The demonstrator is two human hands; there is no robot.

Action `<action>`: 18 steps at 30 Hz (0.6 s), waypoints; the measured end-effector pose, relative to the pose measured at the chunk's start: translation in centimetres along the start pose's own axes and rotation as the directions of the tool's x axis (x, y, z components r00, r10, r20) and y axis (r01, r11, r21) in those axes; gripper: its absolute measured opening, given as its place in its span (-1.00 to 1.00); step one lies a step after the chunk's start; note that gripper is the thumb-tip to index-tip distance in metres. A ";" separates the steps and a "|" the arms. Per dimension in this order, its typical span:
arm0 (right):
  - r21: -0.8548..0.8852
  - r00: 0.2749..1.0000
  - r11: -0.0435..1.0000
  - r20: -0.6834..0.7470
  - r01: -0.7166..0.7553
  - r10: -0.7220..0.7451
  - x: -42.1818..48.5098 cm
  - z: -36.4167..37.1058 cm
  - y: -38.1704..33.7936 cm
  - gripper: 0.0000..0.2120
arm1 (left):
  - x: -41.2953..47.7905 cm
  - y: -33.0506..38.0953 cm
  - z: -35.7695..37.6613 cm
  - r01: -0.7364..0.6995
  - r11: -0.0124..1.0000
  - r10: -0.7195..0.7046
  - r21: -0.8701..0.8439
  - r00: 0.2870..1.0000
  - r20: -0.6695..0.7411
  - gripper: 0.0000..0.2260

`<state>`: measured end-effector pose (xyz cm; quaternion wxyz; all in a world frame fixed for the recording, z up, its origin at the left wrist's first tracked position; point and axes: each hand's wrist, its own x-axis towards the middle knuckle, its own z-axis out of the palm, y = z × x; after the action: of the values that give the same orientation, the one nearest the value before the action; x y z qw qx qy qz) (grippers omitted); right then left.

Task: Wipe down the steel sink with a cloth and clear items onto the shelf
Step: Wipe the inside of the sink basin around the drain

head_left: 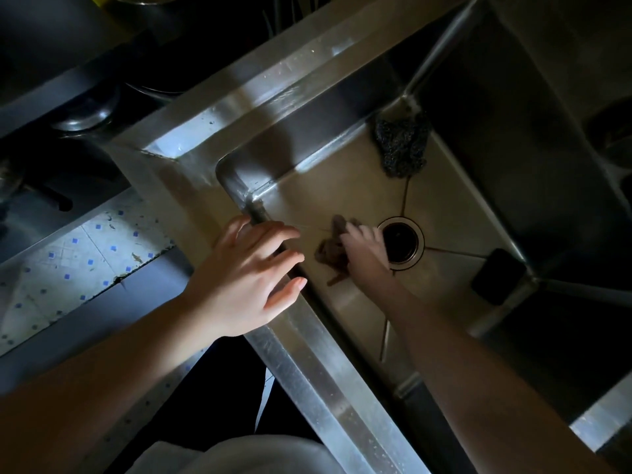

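Observation:
The steel sink [328, 186] fills the middle of the head view, seen from above in dim light. My right hand [367, 249] is down in the basin beside the round drain [403, 242], pressed on a brown cloth [330, 253] that lies crumpled on the basin floor. My left hand [253, 275] rests on the sink's near rim with its fingers spread and nothing in it. A dark steel scouring pad [400, 145] lies at the basin's far corner. A small black rectangular object [497, 277] sits by the basin's right wall.
A second, darker basin [533, 131] lies to the right behind a divider. Patterned floor tiles [78, 265] show at the left below the sink. Dark pots and a shelf edge [85, 111] sit at the upper left.

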<state>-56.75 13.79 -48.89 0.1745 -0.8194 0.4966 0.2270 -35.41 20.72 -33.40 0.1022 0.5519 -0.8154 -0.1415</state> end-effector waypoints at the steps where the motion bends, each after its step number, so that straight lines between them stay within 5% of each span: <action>1: -0.020 0.996 0.996 0.007 0.085 -0.085 0.1 -0.2 -1.0 -0.62 | 0.0 0.0 0.0 -0.002 1.000 0.002 0.002 1.000 -0.002 -0.73; 4: -0.097 0.946 0.941 0.051 0.324 -0.321 0.0 -0.3 -3.7 -0.64 | -0.1 0.1 -0.1 -0.006 1.000 0.006 -0.008 1.000 -0.013 -0.77; 7: -0.114 0.912 0.905 0.072 0.409 -0.403 -0.1 -0.4 -4.2 -0.63 | 0.0 0.1 -0.3 -0.004 1.000 0.004 -0.017 1.000 -0.007 -0.77; 12: 0.012 0.916 0.920 0.087 0.393 -0.392 -2.8 1.1 -1.9 -0.62 | -0.1 0.0 -0.3 0.009 1.000 -0.009 -0.003 0.999 0.033 -0.73; 18: 0.133 0.967 0.979 0.179 0.156 -0.178 -9.7 6.0 1.6 -0.66 | 0.0 0.2 -0.7 -0.007 1.000 0.006 0.017 0.998 0.061 -0.78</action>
<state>-63.26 23.30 -48.67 0.2879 -0.8211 0.4192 0.2591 -35.38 20.67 -32.71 0.0730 0.5455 -0.8212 -0.1510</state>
